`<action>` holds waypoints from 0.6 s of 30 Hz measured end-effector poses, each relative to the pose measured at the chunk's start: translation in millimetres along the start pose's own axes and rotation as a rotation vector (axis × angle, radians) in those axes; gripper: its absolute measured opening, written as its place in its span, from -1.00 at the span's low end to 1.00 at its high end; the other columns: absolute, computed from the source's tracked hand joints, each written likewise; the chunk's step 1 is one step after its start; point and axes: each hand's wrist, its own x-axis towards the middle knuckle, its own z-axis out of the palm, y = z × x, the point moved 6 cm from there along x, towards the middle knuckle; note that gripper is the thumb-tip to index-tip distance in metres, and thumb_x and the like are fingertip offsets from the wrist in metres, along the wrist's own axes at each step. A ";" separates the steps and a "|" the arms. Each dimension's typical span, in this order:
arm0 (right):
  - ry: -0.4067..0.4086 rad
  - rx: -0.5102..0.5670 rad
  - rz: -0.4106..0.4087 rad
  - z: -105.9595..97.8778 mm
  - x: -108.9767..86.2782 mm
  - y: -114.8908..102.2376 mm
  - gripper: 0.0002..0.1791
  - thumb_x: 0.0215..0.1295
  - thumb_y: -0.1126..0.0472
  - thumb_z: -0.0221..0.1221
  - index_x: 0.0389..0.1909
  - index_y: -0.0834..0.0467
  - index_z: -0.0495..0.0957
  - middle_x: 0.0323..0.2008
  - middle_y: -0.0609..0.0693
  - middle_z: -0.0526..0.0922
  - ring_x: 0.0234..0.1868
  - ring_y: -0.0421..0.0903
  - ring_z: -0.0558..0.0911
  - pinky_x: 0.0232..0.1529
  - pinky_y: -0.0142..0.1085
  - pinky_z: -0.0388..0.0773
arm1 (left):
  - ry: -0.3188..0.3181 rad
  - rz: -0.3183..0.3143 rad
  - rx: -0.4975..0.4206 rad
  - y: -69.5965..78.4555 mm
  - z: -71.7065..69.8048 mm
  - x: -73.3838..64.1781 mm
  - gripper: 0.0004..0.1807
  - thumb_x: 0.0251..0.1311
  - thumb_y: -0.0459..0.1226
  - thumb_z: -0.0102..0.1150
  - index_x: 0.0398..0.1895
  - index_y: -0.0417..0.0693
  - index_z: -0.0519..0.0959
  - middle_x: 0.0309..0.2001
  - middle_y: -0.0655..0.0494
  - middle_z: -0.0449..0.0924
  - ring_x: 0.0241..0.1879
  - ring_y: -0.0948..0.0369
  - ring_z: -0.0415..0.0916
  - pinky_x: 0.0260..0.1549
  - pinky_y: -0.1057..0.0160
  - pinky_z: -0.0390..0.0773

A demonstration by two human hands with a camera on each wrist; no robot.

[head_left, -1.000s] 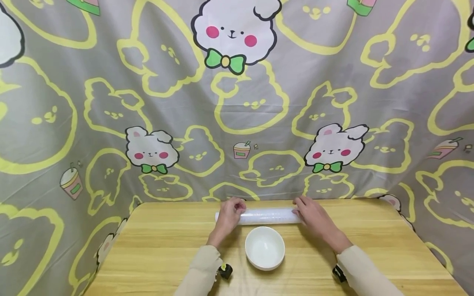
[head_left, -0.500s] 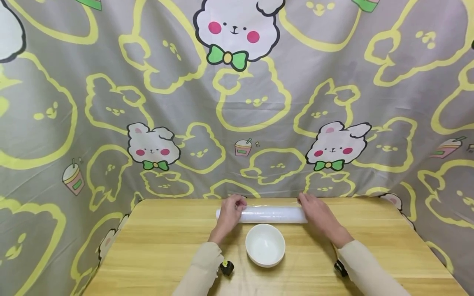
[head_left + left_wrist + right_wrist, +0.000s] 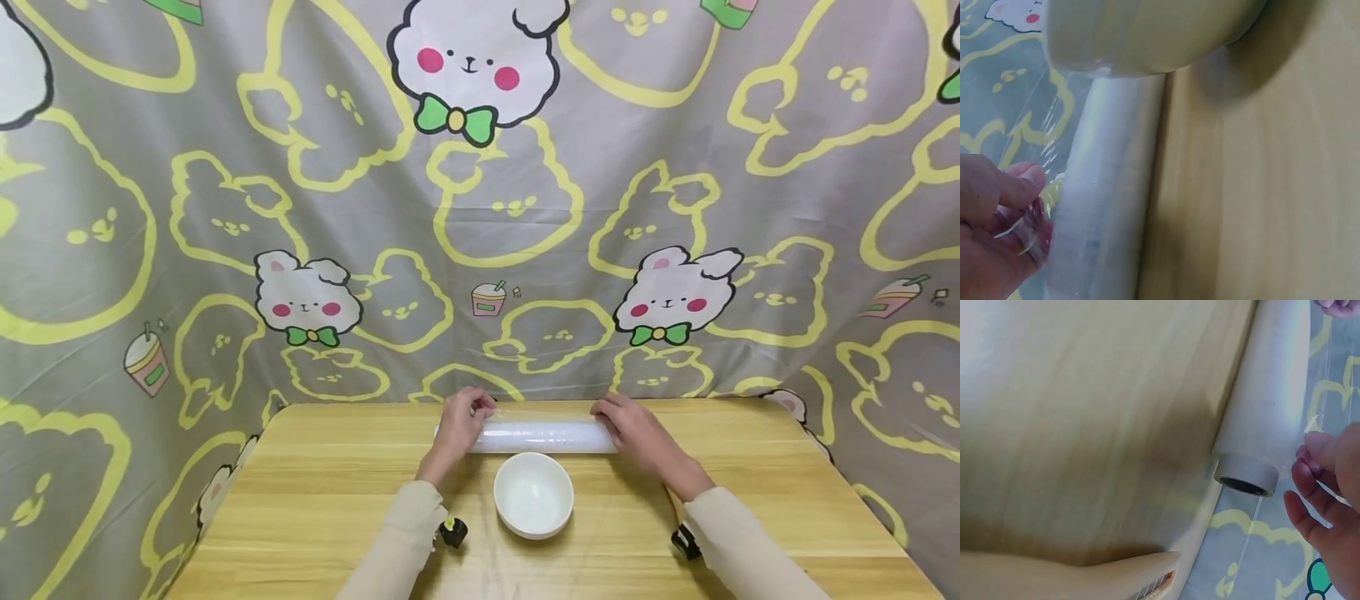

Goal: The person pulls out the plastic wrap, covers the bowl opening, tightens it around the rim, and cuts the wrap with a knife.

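Observation:
A roll of cling film lies crosswise on the wooden table, near its back edge. Behind it, a thin clear sheet of the film stretches between both hands. My left hand pinches the film near the roll's left end; in the left wrist view its fingertips hold the crinkled clear edge. At the other end my right hand pinches the film between thumb and forefinger, beside the roll's cardboard core. A white bowl stands upright just in front of the roll.
A patterned grey cloth hangs right behind the table's back edge and along both sides. Small black wrist cameras sit by the sleeves. A tan object with a slotted end shows low in the right wrist view; its kind is unclear.
The hands have shifted slightly, the left one a little to the left. More clear film now shows stretched behind the roll. The bowl and the roll stay in about the same place.

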 end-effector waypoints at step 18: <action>-0.002 0.076 0.140 1.3 6.6 8.2 -0.90 0.35 0.49 0.22 -0.22 0.29 0.67 -0.29 0.10 0.71 -0.24 0.03 0.71 -0.24 -0.12 0.74 | -0.175 -0.112 -0.047 -8.7 -20.5 1.6 -0.92 0.21 -0.49 0.37 -0.38 -0.18 0.75 -0.37 0.08 0.74 -0.37 0.26 0.63 -0.43 0.41 0.63</action>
